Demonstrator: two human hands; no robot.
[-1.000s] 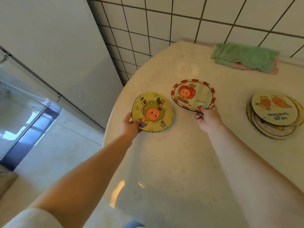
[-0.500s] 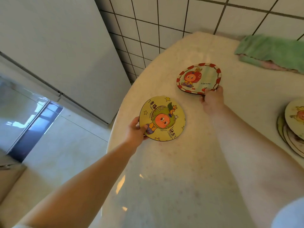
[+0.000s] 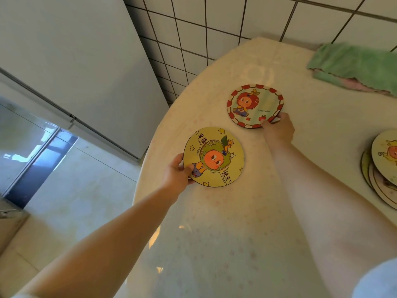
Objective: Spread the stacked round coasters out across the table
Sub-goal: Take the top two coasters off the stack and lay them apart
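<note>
A yellow round coaster (image 3: pixel 214 157) with a green-hooded cartoon figure lies near the table's left edge, and my left hand (image 3: pixel 177 175) grips its near-left rim. Farther back lies a red-bordered round coaster (image 3: pixel 254 105) with an apple-headed figure; my right hand (image 3: pixel 278 130) pinches its near-right rim. A stack of several round coasters (image 3: pixel 381 166) sits at the right edge of view, partly cut off.
The cream table (image 3: pixel 225 244) has a curved left edge with floor below it. A green cloth (image 3: pixel 354 65) lies at the back right by the tiled wall (image 3: pixel 214 22). A white fridge (image 3: pixel 75 61) stands to the left.
My right hand has carried the red-bordered coaster farther back on the table, away from the yellow one. My left hand keeps holding the yellow coaster. The view has shifted left, cutting off the stack.
</note>
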